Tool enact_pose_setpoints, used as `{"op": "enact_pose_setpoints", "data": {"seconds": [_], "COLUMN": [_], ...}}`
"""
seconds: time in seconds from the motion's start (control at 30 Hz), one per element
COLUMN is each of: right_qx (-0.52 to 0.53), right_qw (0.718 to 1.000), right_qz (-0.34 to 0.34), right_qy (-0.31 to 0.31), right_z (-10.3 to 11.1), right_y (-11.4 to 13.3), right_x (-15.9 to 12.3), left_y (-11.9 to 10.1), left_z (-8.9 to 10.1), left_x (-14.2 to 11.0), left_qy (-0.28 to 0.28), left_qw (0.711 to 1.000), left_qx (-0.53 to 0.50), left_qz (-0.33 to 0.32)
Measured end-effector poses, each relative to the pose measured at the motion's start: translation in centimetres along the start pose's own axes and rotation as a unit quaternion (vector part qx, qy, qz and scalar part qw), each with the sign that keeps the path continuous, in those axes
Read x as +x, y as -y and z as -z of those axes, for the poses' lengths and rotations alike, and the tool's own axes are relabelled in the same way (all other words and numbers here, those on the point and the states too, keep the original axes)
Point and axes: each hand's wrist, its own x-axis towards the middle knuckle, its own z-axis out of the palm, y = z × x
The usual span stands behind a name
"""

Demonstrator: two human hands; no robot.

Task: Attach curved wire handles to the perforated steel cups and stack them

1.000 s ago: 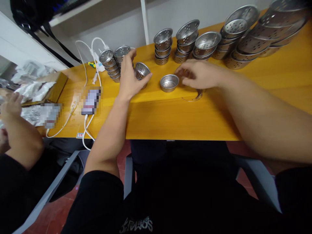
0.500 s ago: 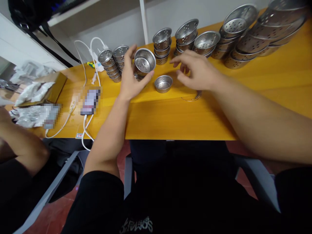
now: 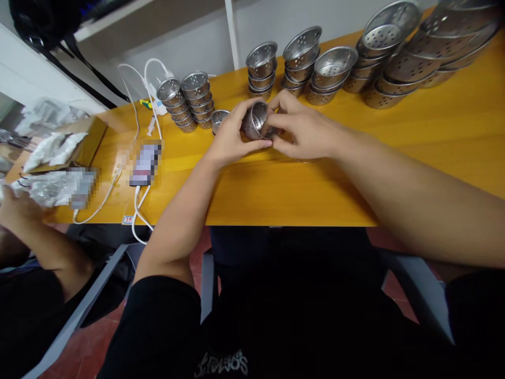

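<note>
My left hand [image 3: 231, 134] grips a small perforated metal cup [image 3: 254, 121], thumb below and fingers behind. The cup is tilted, its mouth facing right. My right hand [image 3: 302, 126] is closed at the cup's mouth, with curled fingertips by the rim. What those fingers hold, if anything, is hidden. A low metal cup [image 3: 220, 121] stands on the table just left of my left hand. Behind my hands rise a stack of perforated cups [image 3: 262, 63] and a wider stack [image 3: 302, 52].
Two cup stacks [image 3: 197, 97] stand at the back left. Larger stacked strainers [image 3: 414, 63] fill the right rear of the wooden table [image 3: 276, 195]. A phone [image 3: 145, 164] with white cables lies left. Farther left are plastic bags [image 3: 51, 150] and another person's arm [image 3: 51, 245].
My left hand has moved right and tipped its cup sideways. My right hand has come left to meet it. The loose cup between them is no longer visible on the table.
</note>
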Motion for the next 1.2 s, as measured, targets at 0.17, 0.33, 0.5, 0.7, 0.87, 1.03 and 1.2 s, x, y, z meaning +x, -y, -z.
{"op": "enact_pose_setpoints", "data": {"seconds": [0.17,0.33,0.5,0.7,0.87,1.03,1.2], "right_qx": [-0.009,-0.027,-0.04,-0.015,-0.04,-0.084,-0.108], "right_qw": [0.999,0.998,0.997,0.997,0.99,0.983,0.984], "right_qz": [-0.011,-0.013,-0.046,-0.064,-0.092,-0.091,-0.09], "right_qy": [-0.046,-0.049,-0.041,-0.044,-0.102,-0.134,0.108], "right_z": [0.6,0.3,0.8,1.3,1.2,2.6,4.4], "right_y": [-0.3,-0.9,-0.2,-0.1,-0.2,-2.5,-7.6], "right_x": [-0.2,-0.1,0.2,0.3,0.3,-0.5,-2.2], "left_y": [0.7,0.4,0.1,-0.2,0.2,2.6,2.9], "left_z": [0.4,0.6,0.5,0.2,0.3,0.1,-0.6], "left_x": [-0.1,-0.2,-0.2,-0.2,-0.3,0.0,0.0], "left_qy": [-0.007,0.006,0.017,0.028,0.016,-0.052,-0.092], "left_qw": [1.0,1.0,1.0,1.0,1.0,0.998,0.995], "left_qx": [-0.006,-0.007,-0.005,0.009,0.023,0.035,0.027], "left_qz": [0.01,0.009,0.019,-0.008,-0.008,-0.023,0.019]}}
